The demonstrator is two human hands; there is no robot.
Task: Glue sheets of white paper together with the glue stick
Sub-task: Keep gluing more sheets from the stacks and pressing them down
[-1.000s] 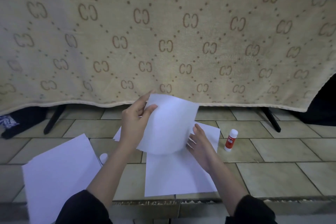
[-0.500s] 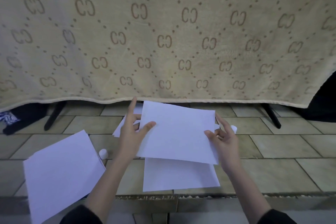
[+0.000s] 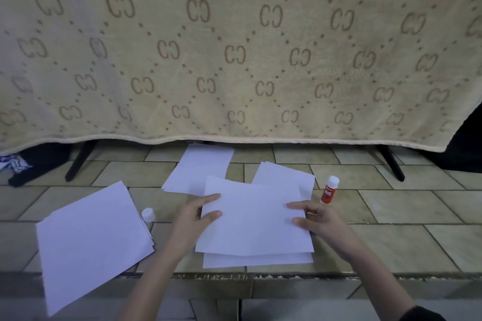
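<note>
- Top sheet (image 3: 253, 221) of white paper lying nearly flat on a lower sheet (image 3: 258, 260), set slightly askew, with the lower sheet's near edge showing along the bottom.
- Left hand (image 3: 191, 221) at the top sheet's left edge: forefinger stretched out and thumb laid on the paper's face, edge pinched between thumb and the fingers beneath.
- Right hand (image 3: 317, 220) at the right edge: forefinger and thumb extended flat on the paper, other fingers hidden under the edge, so a grip there cannot be confirmed.
- Glue stick (image 3: 329, 190), red label and white top, standing upright on the tiled floor (image 3: 391, 216) just beyond the right hand, apart from the sheets.
- Small white cap (image 3: 148, 214) on the floor between the left hand and a stack of paper (image 3: 91, 240) at the near left.
- Two more sheets farther back: one (image 3: 200, 167) reaching under the hem of the patterned blanket (image 3: 234, 47), another (image 3: 287, 174) partly under the top sheet.
- Black stand legs (image 3: 78, 161) under the blanket at both ends.
</note>
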